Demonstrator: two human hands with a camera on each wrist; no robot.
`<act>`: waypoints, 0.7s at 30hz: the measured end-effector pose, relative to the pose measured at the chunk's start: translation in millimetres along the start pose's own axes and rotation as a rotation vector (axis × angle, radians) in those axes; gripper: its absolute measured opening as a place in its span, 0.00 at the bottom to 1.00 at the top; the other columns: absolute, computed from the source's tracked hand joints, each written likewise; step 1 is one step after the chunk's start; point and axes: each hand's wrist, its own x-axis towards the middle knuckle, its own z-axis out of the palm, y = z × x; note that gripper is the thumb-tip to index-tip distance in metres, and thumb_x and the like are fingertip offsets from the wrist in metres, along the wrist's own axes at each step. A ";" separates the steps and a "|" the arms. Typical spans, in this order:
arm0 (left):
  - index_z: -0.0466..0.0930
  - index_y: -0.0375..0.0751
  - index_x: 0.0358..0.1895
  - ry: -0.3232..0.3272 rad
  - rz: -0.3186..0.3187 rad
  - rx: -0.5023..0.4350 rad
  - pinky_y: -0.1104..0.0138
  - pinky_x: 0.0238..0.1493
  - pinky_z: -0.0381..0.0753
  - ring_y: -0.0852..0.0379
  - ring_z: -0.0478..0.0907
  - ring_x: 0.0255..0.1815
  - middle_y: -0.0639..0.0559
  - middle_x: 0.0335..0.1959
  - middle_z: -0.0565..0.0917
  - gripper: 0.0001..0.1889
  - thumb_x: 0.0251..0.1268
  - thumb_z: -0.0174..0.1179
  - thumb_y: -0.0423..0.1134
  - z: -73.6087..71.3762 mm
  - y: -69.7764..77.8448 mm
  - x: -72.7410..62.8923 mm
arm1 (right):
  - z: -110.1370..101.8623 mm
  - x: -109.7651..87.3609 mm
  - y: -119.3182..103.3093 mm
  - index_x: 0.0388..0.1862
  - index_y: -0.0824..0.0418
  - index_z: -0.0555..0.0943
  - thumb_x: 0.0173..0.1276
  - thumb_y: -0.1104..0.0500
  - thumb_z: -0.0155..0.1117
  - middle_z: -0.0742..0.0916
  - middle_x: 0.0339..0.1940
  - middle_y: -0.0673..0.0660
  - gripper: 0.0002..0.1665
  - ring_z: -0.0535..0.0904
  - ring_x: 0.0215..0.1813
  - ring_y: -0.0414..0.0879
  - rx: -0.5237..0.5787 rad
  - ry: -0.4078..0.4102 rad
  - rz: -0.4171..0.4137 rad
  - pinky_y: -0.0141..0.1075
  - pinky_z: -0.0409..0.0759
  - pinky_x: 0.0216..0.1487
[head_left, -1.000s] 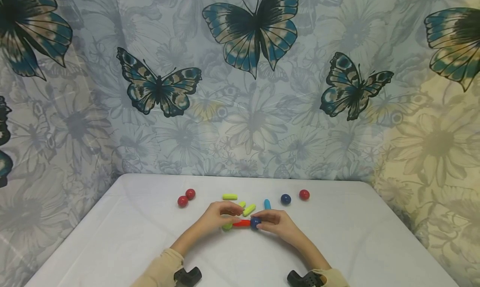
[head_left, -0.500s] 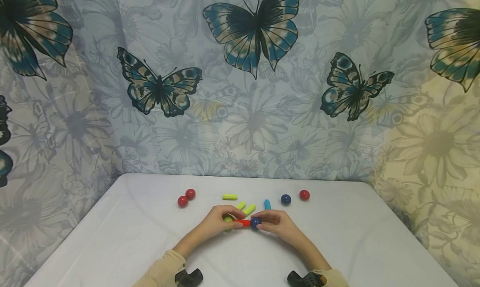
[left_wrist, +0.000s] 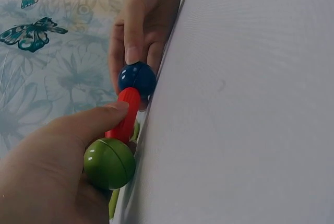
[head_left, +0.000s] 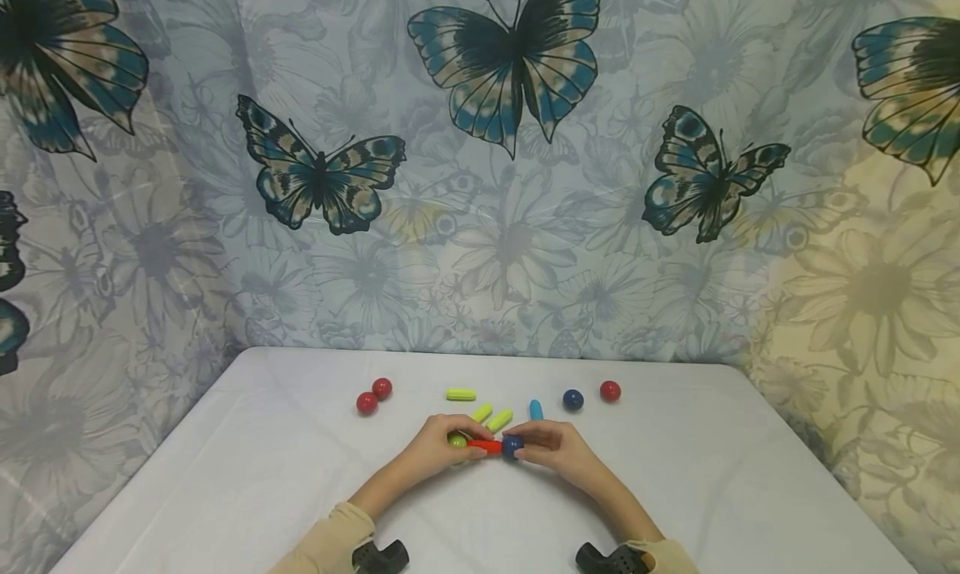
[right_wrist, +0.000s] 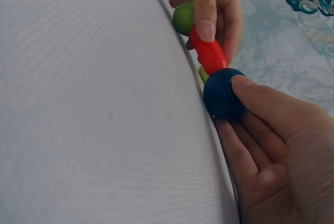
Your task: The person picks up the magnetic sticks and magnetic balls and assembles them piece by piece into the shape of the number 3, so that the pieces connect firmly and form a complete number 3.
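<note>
A red stick (left_wrist: 123,121) joins a green ball (left_wrist: 109,164) at one end and a dark blue ball (right_wrist: 224,94) at the other. My left hand (head_left: 437,447) pinches the red stick near the green ball, its thumb lying along the stick in the left wrist view. On the other side my right hand (head_left: 558,450) holds the blue ball between thumb and fingers. The piece is level, close over the white table. Just behind the hands lie two yellow-green sticks, the nearer one (head_left: 499,421) partly between them, and a light blue stick (head_left: 536,410).
Another yellow-green stick (head_left: 461,395) lies farther back. Two red balls (head_left: 367,403) sit together at the left. At the right are a loose dark blue ball (head_left: 573,400) and a red ball (head_left: 611,391). A butterfly-patterned cloth (head_left: 480,249) hangs behind the white table (head_left: 675,441).
My left hand has moved from around the green ball slightly right and down onto the red stick, its thumb now pressing it. The right hand has kept its hold on the blue ball.
</note>
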 end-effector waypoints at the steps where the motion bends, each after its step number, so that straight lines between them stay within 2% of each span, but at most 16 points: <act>1: 0.87 0.55 0.45 0.002 0.004 0.000 0.74 0.47 0.76 0.67 0.79 0.45 0.60 0.44 0.88 0.11 0.58 0.70 0.43 0.3 -1.0 0.1 | 0.0 0.0 -0.4 0.57 0.61 0.81 0.65 0.56 0.68 0.86 0.56 0.61 0.22 0.82 0.60 0.47 0.003 -0.001 0.000 0.30 0.80 0.56; 13: 0.87 0.53 0.46 0.002 0.005 0.001 0.72 0.53 0.76 0.63 0.80 0.51 0.60 0.44 0.88 0.11 0.59 0.69 0.43 0.5 1.0 -0.6 | -0.4 -0.4 -1.2 0.57 0.63 0.80 0.65 0.57 0.68 0.85 0.56 0.63 0.22 0.83 0.58 0.41 0.013 -0.002 -0.017 0.29 0.80 0.56; 21: 0.87 0.52 0.46 0.000 0.004 0.008 0.69 0.59 0.75 0.60 0.80 0.54 0.62 0.44 0.88 0.12 0.59 0.68 0.43 0.2 1.1 -0.6 | -0.7 0.0 0.0 0.57 0.63 0.80 0.65 0.57 0.68 0.85 0.57 0.64 0.23 0.83 0.58 0.42 0.013 -0.007 -0.019 0.29 0.80 0.56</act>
